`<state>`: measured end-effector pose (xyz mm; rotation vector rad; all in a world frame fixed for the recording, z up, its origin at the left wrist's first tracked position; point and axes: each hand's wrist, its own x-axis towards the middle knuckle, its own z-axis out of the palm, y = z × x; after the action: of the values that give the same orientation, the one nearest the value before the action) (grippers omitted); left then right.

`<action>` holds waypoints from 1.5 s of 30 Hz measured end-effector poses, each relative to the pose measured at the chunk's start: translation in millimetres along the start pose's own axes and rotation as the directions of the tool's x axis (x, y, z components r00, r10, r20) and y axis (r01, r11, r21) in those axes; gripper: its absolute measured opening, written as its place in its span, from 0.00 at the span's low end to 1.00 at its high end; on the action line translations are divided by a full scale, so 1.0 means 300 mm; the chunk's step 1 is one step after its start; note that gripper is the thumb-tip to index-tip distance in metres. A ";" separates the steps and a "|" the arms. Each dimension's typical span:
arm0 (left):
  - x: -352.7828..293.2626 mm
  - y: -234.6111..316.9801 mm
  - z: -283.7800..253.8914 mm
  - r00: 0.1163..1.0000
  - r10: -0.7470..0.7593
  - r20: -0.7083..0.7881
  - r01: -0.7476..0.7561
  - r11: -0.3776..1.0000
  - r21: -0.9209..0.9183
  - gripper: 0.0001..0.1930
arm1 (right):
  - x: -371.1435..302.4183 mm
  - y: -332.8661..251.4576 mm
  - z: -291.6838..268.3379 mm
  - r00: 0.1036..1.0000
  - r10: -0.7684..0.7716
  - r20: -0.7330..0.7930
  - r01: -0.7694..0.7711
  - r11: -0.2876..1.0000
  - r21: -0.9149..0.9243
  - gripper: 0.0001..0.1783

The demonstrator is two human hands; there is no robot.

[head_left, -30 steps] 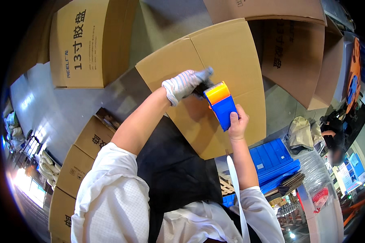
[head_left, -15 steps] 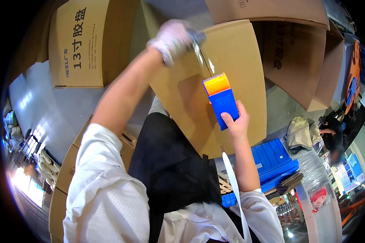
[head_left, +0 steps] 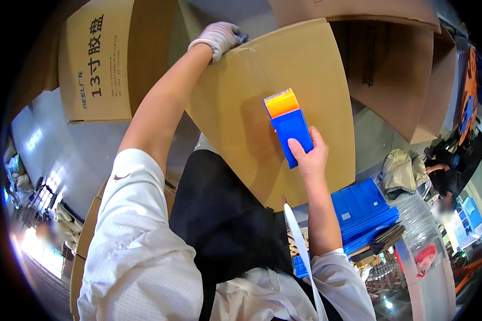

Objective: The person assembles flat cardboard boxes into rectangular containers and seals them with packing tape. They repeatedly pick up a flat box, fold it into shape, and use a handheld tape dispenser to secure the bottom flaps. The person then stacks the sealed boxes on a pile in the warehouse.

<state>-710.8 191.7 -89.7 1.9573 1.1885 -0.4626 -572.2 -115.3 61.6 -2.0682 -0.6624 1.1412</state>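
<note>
My right hand [head_left: 311, 155], bare, is wrapped round the blue body of a tape dispenser [head_left: 292, 131] with an orange front and a toothed edge. The dispenser is over the top of a brown cardboard box [head_left: 321, 69]. On the box, a faint shiny strip of clear tape [head_left: 256, 61] runs from the far edge toward the dispenser. My left hand [head_left: 217, 40], in a striped knit glove with dark fingertips, is at the box's far left edge. Its fingers are bent and close together; whatever is under them is hidden.
A printed cardboard box [head_left: 96, 64] stands at far left, and open boxes [head_left: 388, 75] stand at far right. Stacked blue plastic sheets [head_left: 359, 208] lie near my right forearm. A beige bag [head_left: 399, 171] sits beyond them. Another person [head_left: 444, 174] is at the right rim.
My left hand has moved left and down to the box edge. The tape stretched between it and the dispenser now appears to lie on the box. The dispenser has shifted slightly left and away.
</note>
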 end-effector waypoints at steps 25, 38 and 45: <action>-0.263 0.286 0.127 0.807 0.572 -0.145 -0.054 0.315 0.948 0.27 | -0.909 0.650 -0.748 0.853 0.520 0.048 -0.488 0.826 -0.282 0.27; -0.159 0.149 0.134 0.690 0.699 -0.188 -0.281 0.498 0.820 0.26 | -1.059 0.917 -0.848 0.847 0.529 -0.039 -0.492 0.757 -0.430 0.29; -0.235 0.228 0.140 0.738 0.613 -0.283 -0.181 0.583 0.792 0.26 | -0.630 0.982 -0.394 0.790 0.578 -0.204 -0.608 0.694 -0.387 0.29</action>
<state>-683.1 100.9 -40.6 3.1479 0.8210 -0.1066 -530.1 -473.8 -17.1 -2.8285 -0.2007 1.3451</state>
